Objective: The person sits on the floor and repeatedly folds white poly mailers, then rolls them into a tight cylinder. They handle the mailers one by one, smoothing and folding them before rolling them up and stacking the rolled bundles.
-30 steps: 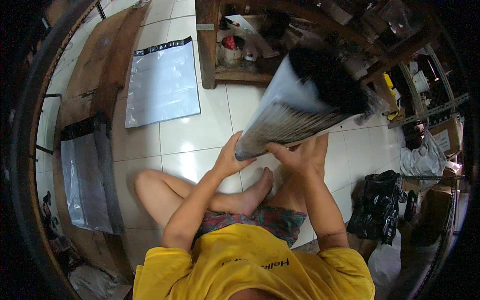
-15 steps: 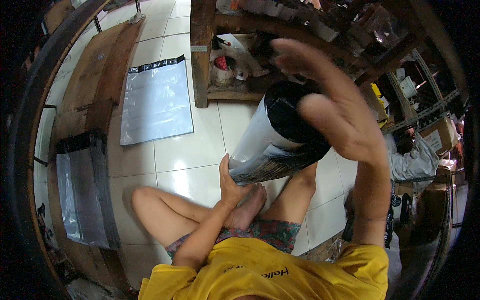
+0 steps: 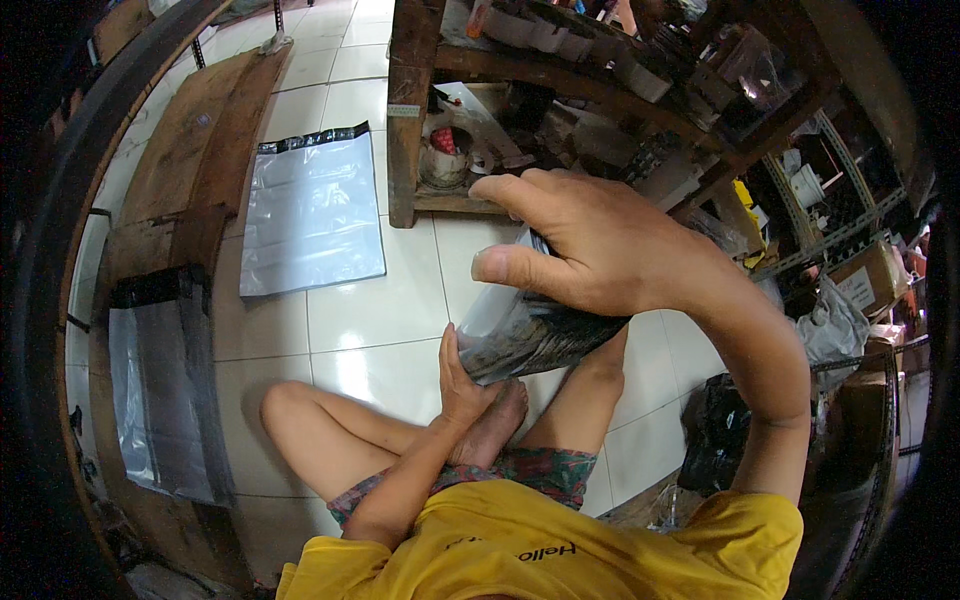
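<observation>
A curved stack of plastic mailing bags (image 3: pixel 535 345), silvery grey on one face and black on the other, stands tilted above my crossed legs. My left hand (image 3: pixel 463 385) grips its lower end, with fingers wrapped round the near edge. Over the upper end hovers my right hand (image 3: pixel 610 240), thumb and fingers apart and holding nothing. It hides most of the top of the stack, so whether the palm touches it I cannot tell.
A flat grey mailing bag pile (image 3: pixel 312 215) lies on the white tiles (image 3: pixel 375 310). More grey bags (image 3: pixel 160 390) rest on a wooden board (image 3: pixel 185 150) at the left. A wooden shelf (image 3: pixel 403 120) with clutter stands ahead; metal racking (image 3: pixel 850 225) is at right.
My right hand has come down and left across the stack's top, covering the black end that showed before. My left hand keeps its grip at the lower end.
</observation>
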A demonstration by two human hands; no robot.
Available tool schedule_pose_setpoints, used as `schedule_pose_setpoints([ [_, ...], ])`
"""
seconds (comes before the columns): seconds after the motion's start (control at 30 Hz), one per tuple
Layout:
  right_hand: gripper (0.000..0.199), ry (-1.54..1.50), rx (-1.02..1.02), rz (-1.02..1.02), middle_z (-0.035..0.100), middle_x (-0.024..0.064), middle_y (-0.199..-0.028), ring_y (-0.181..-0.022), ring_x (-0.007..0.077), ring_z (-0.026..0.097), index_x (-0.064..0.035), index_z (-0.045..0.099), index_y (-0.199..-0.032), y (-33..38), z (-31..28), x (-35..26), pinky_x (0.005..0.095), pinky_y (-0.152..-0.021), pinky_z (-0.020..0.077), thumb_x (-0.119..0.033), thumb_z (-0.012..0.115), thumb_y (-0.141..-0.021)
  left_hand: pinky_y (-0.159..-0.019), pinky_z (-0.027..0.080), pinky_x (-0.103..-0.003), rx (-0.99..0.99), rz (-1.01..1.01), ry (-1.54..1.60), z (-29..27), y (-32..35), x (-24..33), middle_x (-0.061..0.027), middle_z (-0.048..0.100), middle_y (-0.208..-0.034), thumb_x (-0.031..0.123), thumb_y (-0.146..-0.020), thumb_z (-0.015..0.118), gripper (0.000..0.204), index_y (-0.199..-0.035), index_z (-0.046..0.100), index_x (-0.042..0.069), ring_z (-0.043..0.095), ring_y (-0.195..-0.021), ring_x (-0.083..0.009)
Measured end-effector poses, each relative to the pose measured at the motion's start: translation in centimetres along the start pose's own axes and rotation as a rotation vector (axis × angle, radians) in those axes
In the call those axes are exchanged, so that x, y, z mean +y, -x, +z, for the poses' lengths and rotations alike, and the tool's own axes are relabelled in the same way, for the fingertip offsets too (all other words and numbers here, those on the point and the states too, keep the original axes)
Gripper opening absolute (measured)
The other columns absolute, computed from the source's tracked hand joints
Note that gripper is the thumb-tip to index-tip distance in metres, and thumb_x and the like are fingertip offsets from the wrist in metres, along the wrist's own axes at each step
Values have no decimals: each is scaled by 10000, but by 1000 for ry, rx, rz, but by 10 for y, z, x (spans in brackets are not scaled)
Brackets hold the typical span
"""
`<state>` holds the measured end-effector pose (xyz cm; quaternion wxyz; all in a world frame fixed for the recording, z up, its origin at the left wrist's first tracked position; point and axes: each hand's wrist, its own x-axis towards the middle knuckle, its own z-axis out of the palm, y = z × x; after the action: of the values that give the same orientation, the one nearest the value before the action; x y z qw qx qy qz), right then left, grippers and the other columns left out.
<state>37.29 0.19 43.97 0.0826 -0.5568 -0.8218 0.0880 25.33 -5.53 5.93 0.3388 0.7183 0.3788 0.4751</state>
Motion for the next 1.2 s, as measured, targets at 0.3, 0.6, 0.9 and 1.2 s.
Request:
schedule_pose_setpoints([
  [0.3,640,-11,-44,47,615,252,-1222,-1115,403,622,-15,483,-1390,-4,-4,-5,450,-932,490,-494,552,-970,-1114,389,-502,-33,-99,26,-7,3,-2,-326,333,-1500,175,-653,904,1178,-1534,141,0,413,-1339,-500],
  [0.6,641,-94,-16,115,625,261,-1239,-1156,400,623,-39,444,-1417,-8,-3,0,444,-945,490,-533,467,-1009,-1088,424,-451,-385,-47,84,-27,-19,-54,-282,445,-1428,64,-695,821,959,-1497,299,7,478,-1305,-445],
  [0.9,636,-100,48,99,661,240,-1070,-1022,382,664,-29,423,-1420,-7,-4,1,439,-867,506,-516,456,-1012,-1110,385,-444,-103,-245,28,3,26,-22,-289,366,-1461,170,-699,857,1083,-1527,187,-27,431,-1337,-434],
  [1.2,598,-61,152,-26,655,285,-1075,-1038,472,631,-31,553,-1210,-6,8,-7,527,-880,501,-575,486,-974,-1131,379,-431,-212,-221,114,-3,11,-41,-273,404,-1453,-1,-690,759,1016,-1542,206,8,427,-1349,-423],
])
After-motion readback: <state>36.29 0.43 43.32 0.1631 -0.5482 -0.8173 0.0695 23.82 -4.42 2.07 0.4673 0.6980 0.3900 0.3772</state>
